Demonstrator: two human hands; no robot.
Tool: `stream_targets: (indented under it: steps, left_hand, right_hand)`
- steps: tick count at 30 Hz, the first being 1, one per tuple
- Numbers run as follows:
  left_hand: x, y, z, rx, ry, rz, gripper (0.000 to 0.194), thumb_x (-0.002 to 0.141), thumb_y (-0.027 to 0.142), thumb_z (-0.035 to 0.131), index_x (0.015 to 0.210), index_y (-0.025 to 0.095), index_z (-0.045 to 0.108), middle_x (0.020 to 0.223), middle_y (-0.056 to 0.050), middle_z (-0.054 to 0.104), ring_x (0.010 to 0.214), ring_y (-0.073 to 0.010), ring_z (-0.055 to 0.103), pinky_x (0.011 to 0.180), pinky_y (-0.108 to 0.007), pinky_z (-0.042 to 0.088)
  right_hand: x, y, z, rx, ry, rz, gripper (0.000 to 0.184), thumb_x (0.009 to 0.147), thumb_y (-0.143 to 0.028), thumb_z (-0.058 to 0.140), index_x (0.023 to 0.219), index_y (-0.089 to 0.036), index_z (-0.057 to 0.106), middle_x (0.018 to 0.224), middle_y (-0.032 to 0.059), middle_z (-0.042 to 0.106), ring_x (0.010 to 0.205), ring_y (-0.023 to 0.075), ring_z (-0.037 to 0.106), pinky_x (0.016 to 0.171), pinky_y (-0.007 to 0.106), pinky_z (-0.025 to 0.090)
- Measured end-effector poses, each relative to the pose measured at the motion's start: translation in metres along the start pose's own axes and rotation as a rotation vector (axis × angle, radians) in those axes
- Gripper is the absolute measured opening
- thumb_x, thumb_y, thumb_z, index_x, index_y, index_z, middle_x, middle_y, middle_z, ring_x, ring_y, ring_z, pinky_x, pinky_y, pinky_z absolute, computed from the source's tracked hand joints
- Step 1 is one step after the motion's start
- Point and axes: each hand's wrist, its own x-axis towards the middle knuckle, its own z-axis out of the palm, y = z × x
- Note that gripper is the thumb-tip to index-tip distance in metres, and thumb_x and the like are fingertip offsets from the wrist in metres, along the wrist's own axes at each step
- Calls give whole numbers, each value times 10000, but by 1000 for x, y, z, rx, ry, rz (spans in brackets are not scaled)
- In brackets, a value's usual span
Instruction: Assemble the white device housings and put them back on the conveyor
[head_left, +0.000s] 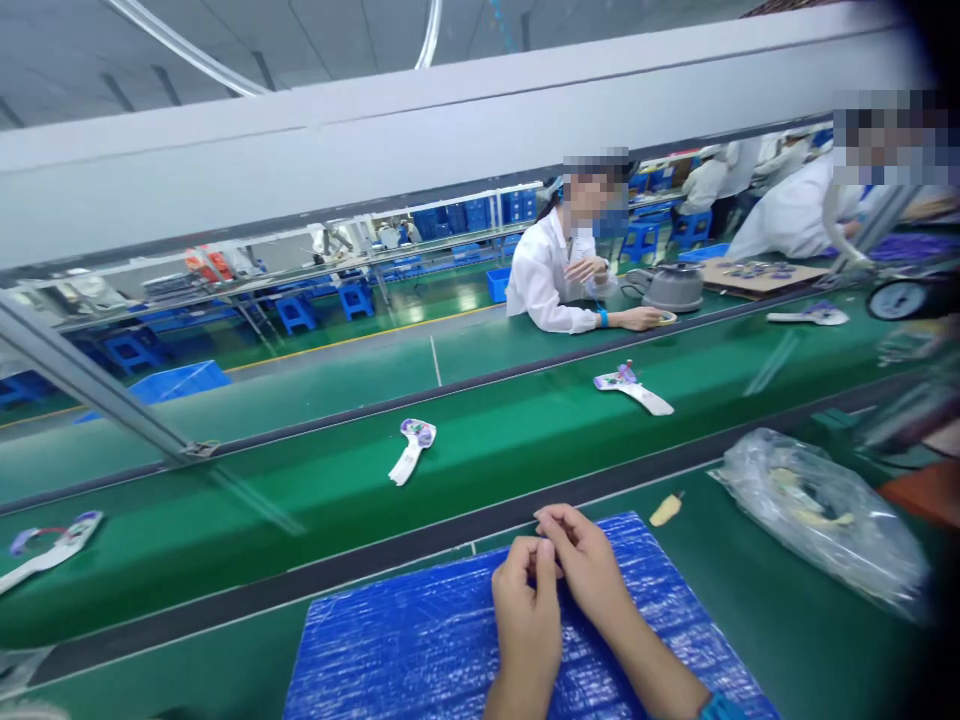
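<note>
My left hand (pixel 527 610) and my right hand (pixel 585 560) meet over a blue ribbed mat (pixel 390 650) on the near bench. Their fingertips are pressed together in a pinch around something too small to make out. Beyond my hands the green conveyor belt (pixel 315 500) carries white handle-shaped parts with purple boards: one part (pixel 411 449) in the middle, another part (pixel 634 388) to the right, a third part (pixel 52 545) at the far left.
A crumpled clear plastic bag (pixel 821 515) with parts lies at my right. A small yellowish piece (pixel 666 509) rests beside the mat. Across the belt a person in a white coat (pixel 559 275) leans on the bench. A slanted metal strut (pixel 97 390) crosses the left.
</note>
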Motion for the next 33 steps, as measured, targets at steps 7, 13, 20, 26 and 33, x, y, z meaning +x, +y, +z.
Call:
stream_targets:
  steps: [7,13,20,26,33]
  left_hand:
    - [2,-4,-2,16,-5,25,373,927,476,441,783,180,617,697,-24,635,652,-166,584,629,-236,431]
    - [2,-7,-3,30,-15,23,374,917,494,447,779,188,611,712,-23,638,647,-167,577,620,-233,434]
    - [2,-8,-3,48,-20,18,382,917,502,446,776,188,612,710,-21,631,656,-164,571,624,-233,434]
    - [-2,-10,-3,58,-23,17,425,932,511,406,812,180,645,716,-37,633,688,-183,592,661,-261,458]
    - [37,41,37,49,-94,260,406,980,406,328,924,185,663,914,-78,656,834,-198,609,743,-293,481]
  right_hand:
    - [-2,-8,2,-2,41,-54,305,843,-466,587,796,-170,646,702,25,614,638,171,557,601,273,435]
    - [-2,-12,2,33,64,-46,293,820,-463,618,771,-177,659,684,18,620,624,165,554,588,260,425]
    - [-1,-13,2,39,62,-37,289,834,-447,602,778,-166,642,695,14,612,623,152,547,594,259,427]
    - [5,-11,-1,262,153,41,311,762,-476,656,771,-167,636,649,-7,599,498,108,486,497,236,396]
    - [17,-8,-12,688,351,176,328,720,-521,636,718,-198,578,618,10,604,550,160,578,514,274,464]
